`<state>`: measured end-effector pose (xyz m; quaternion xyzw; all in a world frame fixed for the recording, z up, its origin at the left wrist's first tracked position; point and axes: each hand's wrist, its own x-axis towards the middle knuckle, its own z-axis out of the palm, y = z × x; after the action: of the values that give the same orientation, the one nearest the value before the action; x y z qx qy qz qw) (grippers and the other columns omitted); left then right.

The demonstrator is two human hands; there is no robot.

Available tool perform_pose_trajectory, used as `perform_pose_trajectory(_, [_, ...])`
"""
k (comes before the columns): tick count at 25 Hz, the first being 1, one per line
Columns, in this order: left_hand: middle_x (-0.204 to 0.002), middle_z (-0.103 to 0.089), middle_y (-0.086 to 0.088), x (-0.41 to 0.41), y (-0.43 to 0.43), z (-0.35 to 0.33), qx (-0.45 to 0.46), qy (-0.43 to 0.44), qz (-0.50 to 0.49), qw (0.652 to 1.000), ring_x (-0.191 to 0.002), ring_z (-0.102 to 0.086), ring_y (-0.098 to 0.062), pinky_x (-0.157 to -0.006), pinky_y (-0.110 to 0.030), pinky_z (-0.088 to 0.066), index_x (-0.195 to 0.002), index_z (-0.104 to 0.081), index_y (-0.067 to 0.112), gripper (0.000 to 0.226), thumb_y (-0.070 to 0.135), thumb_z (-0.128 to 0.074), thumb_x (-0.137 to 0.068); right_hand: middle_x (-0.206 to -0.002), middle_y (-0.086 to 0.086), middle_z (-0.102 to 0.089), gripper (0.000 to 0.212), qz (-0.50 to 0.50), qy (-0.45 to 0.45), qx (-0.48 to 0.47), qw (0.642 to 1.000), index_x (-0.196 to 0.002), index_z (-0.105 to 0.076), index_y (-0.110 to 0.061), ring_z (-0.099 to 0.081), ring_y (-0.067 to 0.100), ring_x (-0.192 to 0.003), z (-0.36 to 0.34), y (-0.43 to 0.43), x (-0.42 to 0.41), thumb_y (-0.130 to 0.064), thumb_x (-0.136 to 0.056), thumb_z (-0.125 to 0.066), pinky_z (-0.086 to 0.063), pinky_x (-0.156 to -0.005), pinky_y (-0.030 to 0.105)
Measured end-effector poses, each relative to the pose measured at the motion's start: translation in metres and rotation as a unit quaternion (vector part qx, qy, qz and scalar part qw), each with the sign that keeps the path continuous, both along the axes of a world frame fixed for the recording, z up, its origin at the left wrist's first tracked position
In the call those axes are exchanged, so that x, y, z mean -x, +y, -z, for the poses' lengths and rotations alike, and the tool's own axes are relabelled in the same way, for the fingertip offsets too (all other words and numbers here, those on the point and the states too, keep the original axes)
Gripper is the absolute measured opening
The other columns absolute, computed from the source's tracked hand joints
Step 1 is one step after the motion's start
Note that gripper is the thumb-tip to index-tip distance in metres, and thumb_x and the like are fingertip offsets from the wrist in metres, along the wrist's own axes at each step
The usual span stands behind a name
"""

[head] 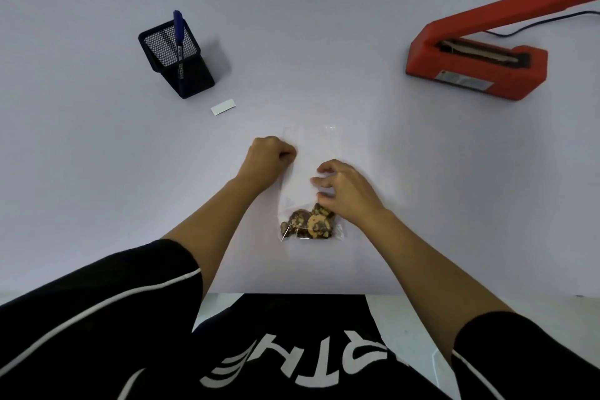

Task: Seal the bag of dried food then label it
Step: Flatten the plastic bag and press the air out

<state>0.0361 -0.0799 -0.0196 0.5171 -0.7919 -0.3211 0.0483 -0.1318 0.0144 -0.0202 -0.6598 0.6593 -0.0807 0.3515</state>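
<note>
A clear plastic bag (pixel 305 172) lies flat on the white table, its open mouth pointing away from me. Brown dried food slices (pixel 310 222) are bunched at its near end. My left hand (pixel 269 154) is curled at the bag's left edge and appears to pinch it. My right hand (pixel 344 188) rests on the bag's right side just above the food, fingers bent and spread. A small white label (pixel 223 106) lies on the table beyond the bag. A blue pen (pixel 178 39) stands in a black mesh holder (pixel 177 58).
An orange heat sealer (pixel 474 65) sits at the far right with its arm raised and a black cord trailing off behind. The table's near edge (pixel 292 294) runs just in front of my body.
</note>
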Motion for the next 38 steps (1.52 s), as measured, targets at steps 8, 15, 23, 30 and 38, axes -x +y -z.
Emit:
perform_pose_trajectory(8, [-0.083, -0.072, -0.011, -0.012, 0.052, -0.003, -0.031, 0.007, 0.066, 0.997, -0.078, -0.064, -0.029, -0.074, -0.038, -0.051, -0.085, -0.075, 0.008, 0.015, 0.007, -0.060, -0.082, -0.129, 0.000, -0.051, 0.034, 0.000, 0.000, -0.004, 1.000, -0.117, -0.065, -0.014, -0.047, 0.016, -0.120, 0.000, 0.000, 0.000, -0.017, -0.083, -0.062, -0.042, -0.099, 0.032])
perform_pose_trajectory(15, [-0.097, -0.072, -0.012, 0.016, -0.033, 0.004, 0.016, -0.003, -0.024, 1.000, -0.094, -0.062, -0.029, -0.084, -0.033, -0.046, -0.093, -0.074, 0.007, 0.019, 0.007, -0.057, -0.084, -0.128, -0.002, -0.052, 0.032, 0.011, -0.008, -0.003, 1.000, -0.115, -0.066, -0.015, -0.048, 0.014, -0.117, 0.001, 0.001, 0.001, -0.019, -0.084, -0.061, -0.043, -0.095, 0.029])
perform_pose_trajectory(23, [-0.085, -0.074, -0.004, -0.018, 0.054, -0.006, -0.046, 0.035, 0.099, 0.993, -0.077, -0.065, -0.017, -0.070, -0.018, -0.040, -0.086, -0.076, 0.011, 0.013, 0.009, -0.064, -0.082, -0.128, -0.002, -0.052, 0.033, 0.019, -0.010, -0.003, 1.000, -0.116, -0.065, -0.015, -0.046, 0.016, -0.119, -0.001, 0.003, 0.000, -0.018, -0.083, -0.062, -0.044, -0.096, 0.032])
perform_pose_trajectory(30, [-0.083, -0.071, -0.015, -0.003, 0.009, 0.011, 0.051, 0.066, 0.037, 0.996, -0.075, -0.065, -0.030, -0.071, -0.027, -0.044, -0.088, -0.075, 0.003, 0.012, 0.005, -0.065, -0.082, -0.127, -0.003, -0.053, 0.033, 0.022, -0.013, 0.000, 1.000, -0.115, -0.066, -0.018, -0.047, 0.015, -0.118, 0.000, 0.003, 0.001, -0.018, -0.082, -0.061, -0.047, -0.093, 0.036])
perform_pose_trajectory(38, [-0.091, -0.070, -0.015, 0.018, -0.028, 0.007, 0.042, 0.042, -0.037, 0.998, -0.085, -0.062, -0.028, -0.077, -0.027, -0.043, -0.092, -0.073, 0.003, 0.017, 0.007, -0.058, -0.085, -0.127, -0.003, -0.053, 0.033, 0.038, -0.029, -0.006, 0.999, -0.115, -0.066, -0.017, -0.049, 0.014, -0.116, -0.001, 0.004, 0.000, -0.018, -0.082, -0.062, -0.047, -0.094, 0.037])
